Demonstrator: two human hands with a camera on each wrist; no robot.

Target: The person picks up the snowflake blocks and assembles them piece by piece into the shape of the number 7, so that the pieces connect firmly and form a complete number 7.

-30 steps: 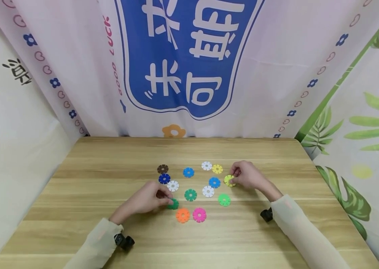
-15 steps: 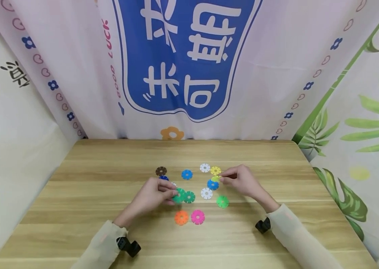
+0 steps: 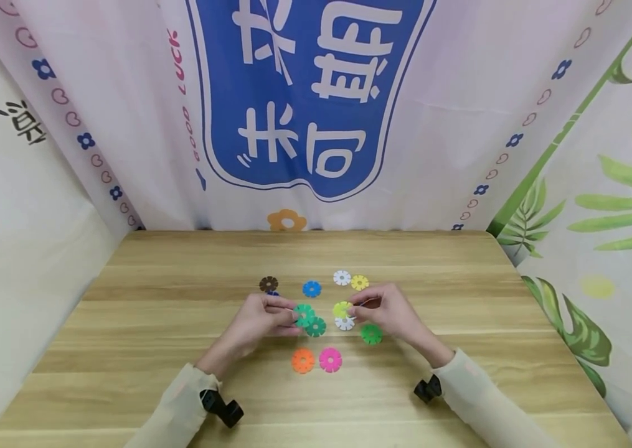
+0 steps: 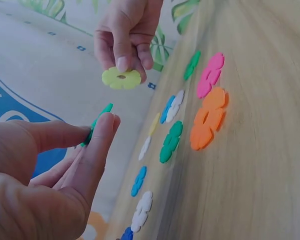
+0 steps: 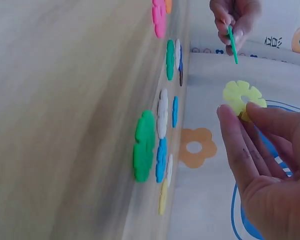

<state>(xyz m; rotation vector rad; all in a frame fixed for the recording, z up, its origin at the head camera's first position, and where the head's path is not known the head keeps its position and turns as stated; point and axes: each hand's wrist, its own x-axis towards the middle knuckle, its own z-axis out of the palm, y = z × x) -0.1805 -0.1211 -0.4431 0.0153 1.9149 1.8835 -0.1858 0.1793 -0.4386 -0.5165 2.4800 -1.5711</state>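
Note:
My left hand (image 3: pixel 262 323) pinches a green notched plastic disc (image 3: pixel 304 315) between thumb and fingers, above the table. In the left wrist view that green disc (image 4: pixel 97 122) appears nearly edge-on. Facing it, my right hand (image 3: pixel 385 311) pinches a yellow-green snowflake disc (image 3: pixel 342 310) by its rim. The right wrist view shows the yellow-green disc (image 5: pixel 244 99) raised off the table, its centre hole visible. A gap separates the two held discs. Below them on the table lie another green disc (image 3: pixel 316 326) and a white disc (image 3: pixel 344 323), each partly covered from the head view.
Loose discs lie flat around the hands: orange (image 3: pixel 302 361), pink (image 3: pixel 330 359), bright green (image 3: pixel 371 334), blue (image 3: pixel 312 289), brown (image 3: pixel 268 284), yellow (image 3: pixel 359 282) and white (image 3: pixel 341 277). The wooden table (image 3: pixel 181 267) ends at a printed curtain (image 3: pixel 433 155) behind.
Both hands have lifted their discs off the table and moved inward. The green disc went right and up; the yellow-green one travelled left, so the two are now close together.

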